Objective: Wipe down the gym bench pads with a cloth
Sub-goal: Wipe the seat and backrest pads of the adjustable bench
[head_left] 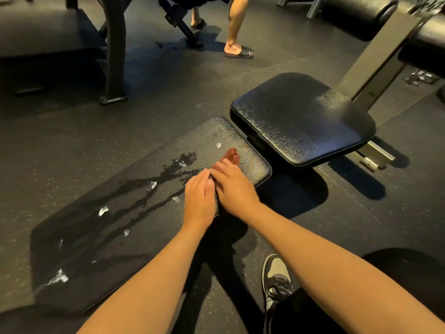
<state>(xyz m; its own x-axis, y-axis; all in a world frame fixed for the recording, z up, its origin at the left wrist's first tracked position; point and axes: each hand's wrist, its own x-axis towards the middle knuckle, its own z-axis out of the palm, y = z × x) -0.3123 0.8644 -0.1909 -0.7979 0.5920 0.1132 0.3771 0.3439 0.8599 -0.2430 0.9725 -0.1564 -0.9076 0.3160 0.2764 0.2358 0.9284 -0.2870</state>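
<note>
Grip: both your hands lie flat, fingers straight and close together, nothing clenched.
Left hand: palm down on the long bench pad near its far end, its thumb side touching the right hand.
Right hand: palm down, fingers pressing on a reddish-brown cloth whose tip shows past your fingertips.
Arms: both forearms reach forward and converge.
Pad surface: wet streaks left of your hands.
Seat pad: just beyond, apart from both hands.
</note>
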